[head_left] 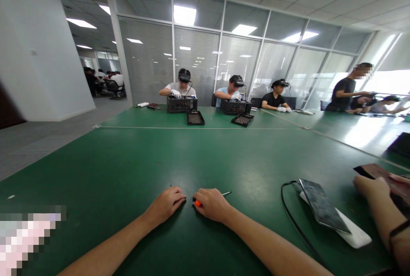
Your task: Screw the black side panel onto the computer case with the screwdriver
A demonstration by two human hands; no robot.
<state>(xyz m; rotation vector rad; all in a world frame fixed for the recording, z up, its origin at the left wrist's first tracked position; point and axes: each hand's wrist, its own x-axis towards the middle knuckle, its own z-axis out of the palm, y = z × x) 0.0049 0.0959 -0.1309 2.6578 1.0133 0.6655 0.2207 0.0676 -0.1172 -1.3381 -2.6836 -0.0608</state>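
Observation:
Low over the green table (141, 156), my left hand (166, 204) is closed, its fingers curled together. A small dark spot shows at its fingertips, too small to name. Just to its right, a narrow gap apart, my right hand (212, 204) is wrapped round a screwdriver. The orange and black handle end of the screwdriver (197, 203) peeks out at the finger side. Its thin metal shaft pokes out behind the knuckles, pointing right. Most of the handle is hidden by the fingers.
To the right, a phone (323, 203) lies on a white power bank (358, 234), with a black cable (290, 214) beside them. Another person's hands (373, 188) hold a brownish item at the right edge. Across the table, gloved co-workers sit by black computer cases (182, 104).

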